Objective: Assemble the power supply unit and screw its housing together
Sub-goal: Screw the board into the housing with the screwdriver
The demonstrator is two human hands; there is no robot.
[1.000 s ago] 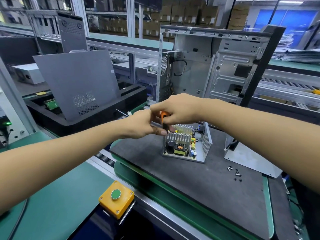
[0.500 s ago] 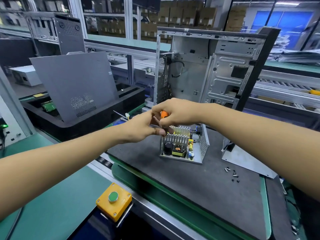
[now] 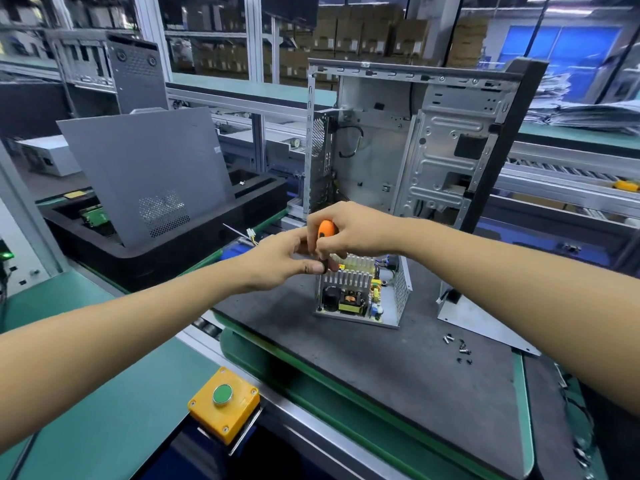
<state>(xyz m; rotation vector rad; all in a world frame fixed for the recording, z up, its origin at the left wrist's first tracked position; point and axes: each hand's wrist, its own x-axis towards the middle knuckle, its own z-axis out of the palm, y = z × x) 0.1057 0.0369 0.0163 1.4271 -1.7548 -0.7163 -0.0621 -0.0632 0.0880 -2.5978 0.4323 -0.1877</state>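
no text, label, brand or number can be read anywhere in this view. the grey side panel (image 3: 145,174) carries a tiny mark near its right edge, too small to make out, and the cardboard boxes (image 3: 349,39) stacked behind the glass show only blurred smudges. the yellow button box (image 3: 224,407) bears a plain green button with no lettering, and the circuit board in the open power supply unit (image 3: 360,292) shows no legible print.
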